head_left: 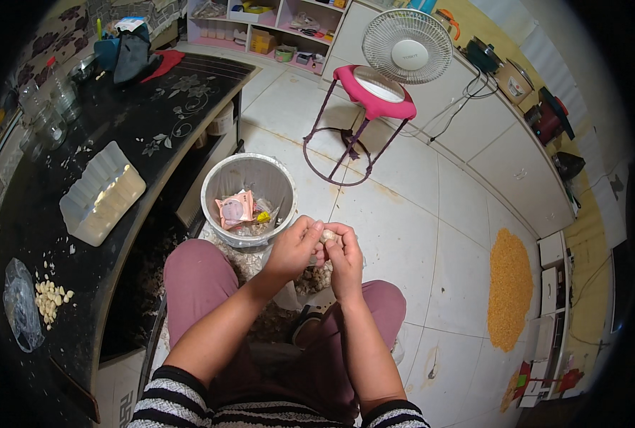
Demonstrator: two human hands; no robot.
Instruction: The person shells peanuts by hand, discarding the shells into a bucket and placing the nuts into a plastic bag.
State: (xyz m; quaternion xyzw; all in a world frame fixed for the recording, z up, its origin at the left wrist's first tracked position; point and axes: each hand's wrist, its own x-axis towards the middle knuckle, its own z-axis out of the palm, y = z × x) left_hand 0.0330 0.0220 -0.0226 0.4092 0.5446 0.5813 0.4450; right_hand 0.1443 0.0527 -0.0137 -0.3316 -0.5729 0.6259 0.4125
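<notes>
Above my knees, both hands meet around a small whitish garlic piece (329, 235); whether it is a whole bulb or a clove is hard to make out. My left hand (293, 248) is closed, its thumb and fingers pressed to the piece from the left. From the right, my right hand (344, 261) is closed on it too, fingers curled over and partly hiding it. Directly beneath lies a heap of unpeeled garlic (313, 280), partly covered by my hands. A lined bin (210, 187) with a pink packet (236, 208) inside stands just beyond my left hand.
The black table (128, 153) at left carries a translucent plastic basket (93, 207), peeled garlic cloves (52, 301), a plastic bag (22, 307) and glass jars (50, 125). A pink stool (381, 107) with a fan (408, 50) stands ahead. Yellow grain (510, 291) is spread on the floor at right.
</notes>
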